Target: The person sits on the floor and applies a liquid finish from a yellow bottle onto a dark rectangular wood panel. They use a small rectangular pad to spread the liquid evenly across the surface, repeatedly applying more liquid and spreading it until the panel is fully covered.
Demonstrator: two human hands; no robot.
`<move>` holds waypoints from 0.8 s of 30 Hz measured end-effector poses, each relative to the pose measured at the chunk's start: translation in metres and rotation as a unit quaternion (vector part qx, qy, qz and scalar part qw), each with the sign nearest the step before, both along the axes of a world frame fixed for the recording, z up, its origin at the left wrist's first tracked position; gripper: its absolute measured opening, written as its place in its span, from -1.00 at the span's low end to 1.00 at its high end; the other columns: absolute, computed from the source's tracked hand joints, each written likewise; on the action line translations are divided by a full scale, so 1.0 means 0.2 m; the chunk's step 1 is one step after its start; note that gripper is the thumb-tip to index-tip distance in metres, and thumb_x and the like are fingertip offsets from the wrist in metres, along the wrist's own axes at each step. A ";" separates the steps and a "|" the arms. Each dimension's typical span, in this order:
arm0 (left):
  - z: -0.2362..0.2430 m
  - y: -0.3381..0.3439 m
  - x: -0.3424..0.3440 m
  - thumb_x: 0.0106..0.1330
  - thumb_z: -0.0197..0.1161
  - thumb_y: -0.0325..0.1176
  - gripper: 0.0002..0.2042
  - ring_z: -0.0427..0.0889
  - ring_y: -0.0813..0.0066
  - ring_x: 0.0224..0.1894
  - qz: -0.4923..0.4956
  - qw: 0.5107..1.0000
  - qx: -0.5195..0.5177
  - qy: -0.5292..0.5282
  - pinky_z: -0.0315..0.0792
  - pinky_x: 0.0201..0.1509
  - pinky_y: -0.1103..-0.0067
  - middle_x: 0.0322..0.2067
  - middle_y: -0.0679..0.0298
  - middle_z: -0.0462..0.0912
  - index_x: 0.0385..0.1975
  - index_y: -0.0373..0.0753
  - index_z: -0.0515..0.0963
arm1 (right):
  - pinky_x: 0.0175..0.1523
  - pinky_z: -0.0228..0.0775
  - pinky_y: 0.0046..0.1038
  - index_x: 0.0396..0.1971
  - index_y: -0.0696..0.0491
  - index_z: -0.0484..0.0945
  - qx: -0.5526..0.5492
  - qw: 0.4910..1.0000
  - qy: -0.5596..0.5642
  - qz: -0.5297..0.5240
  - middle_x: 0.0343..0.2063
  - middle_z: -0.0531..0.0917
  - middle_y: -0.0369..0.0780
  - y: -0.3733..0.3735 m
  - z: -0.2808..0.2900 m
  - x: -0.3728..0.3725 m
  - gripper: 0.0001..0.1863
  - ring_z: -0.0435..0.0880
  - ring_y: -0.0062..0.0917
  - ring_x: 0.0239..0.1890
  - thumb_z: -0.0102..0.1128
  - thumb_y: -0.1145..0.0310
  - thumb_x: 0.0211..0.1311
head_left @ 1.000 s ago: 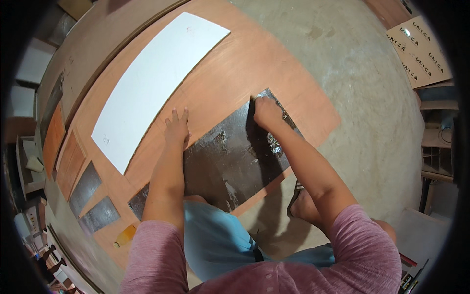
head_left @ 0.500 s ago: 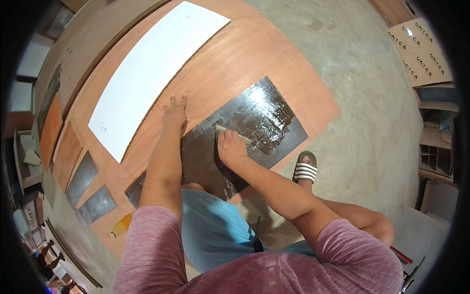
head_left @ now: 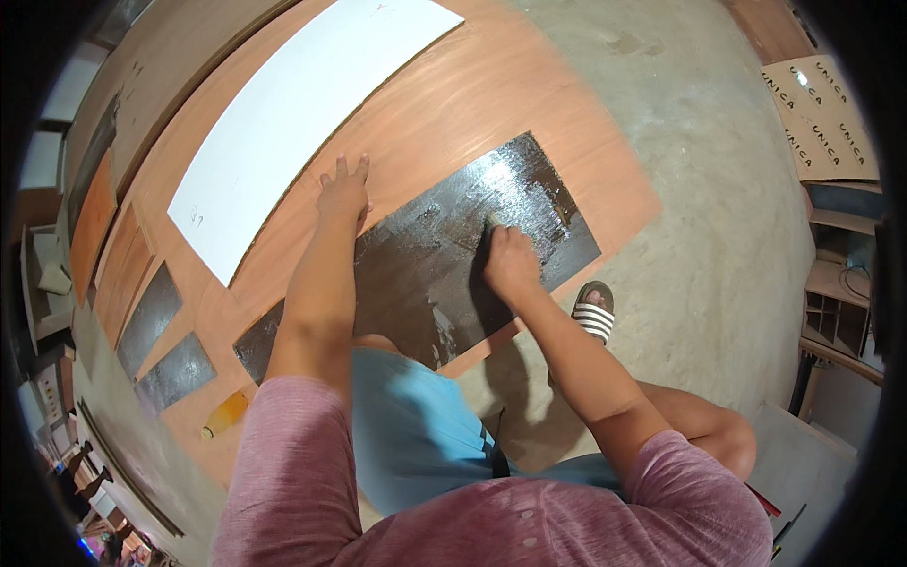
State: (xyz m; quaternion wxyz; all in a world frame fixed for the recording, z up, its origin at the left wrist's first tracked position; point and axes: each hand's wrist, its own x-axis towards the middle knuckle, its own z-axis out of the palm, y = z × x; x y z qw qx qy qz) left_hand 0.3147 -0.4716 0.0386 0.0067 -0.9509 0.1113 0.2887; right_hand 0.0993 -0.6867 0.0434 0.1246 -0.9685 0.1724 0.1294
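Dark glued patch [head_left: 444, 255] under fisted right hand [head_left: 510, 265]; left hand [head_left: 344, 194] spread flat at its edge.

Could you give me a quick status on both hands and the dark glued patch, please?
Left hand flat on plywood sheet. Right hand pressing a spreader on wet dark patch. White panel alongside, clear.

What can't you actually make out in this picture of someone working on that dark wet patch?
- Head view: the tool in the right hand is mostly hidden by the fingers.
- The near edge of the dark wet panel is covered by both forearms and the blue shorts.
- The yellow bottle is too small to identify.
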 end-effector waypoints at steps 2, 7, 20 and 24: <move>-0.01 0.00 0.01 0.28 0.35 -0.39 -0.07 0.03 -0.22 0.49 0.000 1.000 0.019 0.014 0.34 0.42 0.22 0.56 0.21 -0.18 0.53 0.30 -0.12 | 0.01 0.54 -0.13 -0.13 0.20 0.48 0.039 0.997 0.011 0.064 -0.15 0.58 0.02 0.11 0.03 -0.02 -0.70 0.59 -0.05 -0.05 0.13 0.52 0.10; 0.01 0.03 -0.03 0.29 0.34 -0.38 -0.07 0.05 -0.21 0.49 0.000 1.000 0.013 -0.004 0.34 0.42 0.24 0.56 0.21 -0.16 0.53 0.30 -0.14 | -0.03 0.57 -0.12 -0.19 0.19 0.52 -0.002 1.000 -0.009 0.014 -0.18 0.61 0.00 -0.17 0.11 0.13 -0.78 0.62 -0.10 -0.06 0.10 0.47 0.16; -0.02 0.00 0.02 0.31 0.32 -0.40 -0.07 0.00 -0.19 0.51 0.007 1.000 0.020 0.010 0.36 0.41 0.21 0.56 0.26 -0.20 0.53 0.32 -0.16 | -0.02 0.55 -0.12 -0.10 0.13 0.54 0.119 0.983 0.029 0.135 -0.14 0.59 -0.06 0.25 0.12 -0.10 -0.69 0.59 -0.12 -0.05 0.13 0.48 0.09; -0.01 0.01 0.00 0.30 0.33 -0.39 -0.06 -0.01 -0.19 0.51 0.002 1.000 0.016 0.002 0.35 0.41 0.21 0.56 0.26 -0.20 0.53 0.32 -0.17 | 0.01 0.52 -0.17 -0.13 0.07 0.58 0.064 0.976 -0.039 0.204 -0.13 0.61 -0.11 -0.07 0.21 0.19 -0.70 0.59 -0.17 -0.04 0.15 0.49 0.08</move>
